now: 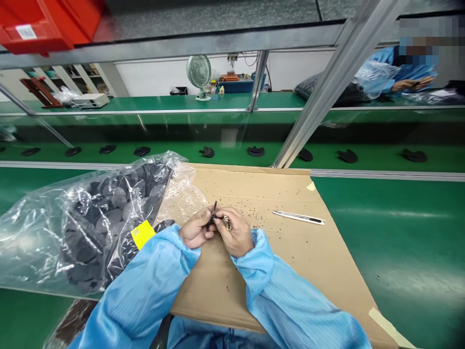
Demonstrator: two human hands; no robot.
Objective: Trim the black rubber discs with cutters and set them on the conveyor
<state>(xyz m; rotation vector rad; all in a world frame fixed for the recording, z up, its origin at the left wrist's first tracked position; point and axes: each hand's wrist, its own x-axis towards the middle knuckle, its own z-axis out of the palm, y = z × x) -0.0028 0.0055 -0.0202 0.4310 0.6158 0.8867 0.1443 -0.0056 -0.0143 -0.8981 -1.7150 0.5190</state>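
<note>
Both my hands meet over the middle of a cardboard sheet (pixel 276 252). My left hand (pixel 196 230) is closed, pinching a thin black flat part (pixel 211 215) held on edge. My right hand (pixel 238 235) is closed round a small metal tool (pixel 227 223) whose tip touches the black part. Small black shavings lie scattered on the cardboard around my hands. A clear plastic bag (pixel 90 223) full of black round parts lies just left of my left arm, with a yellow label (pixel 143 234) on it.
A slim white and black knife (pixel 298 217) lies on the cardboard to the right. Black parts (pixel 256 151) sit in a row on the green conveyor belt (pixel 232 145) beyond. A slanted metal post (pixel 327 87) rises behind. Another person in blue (pixel 407 72) works at far right.
</note>
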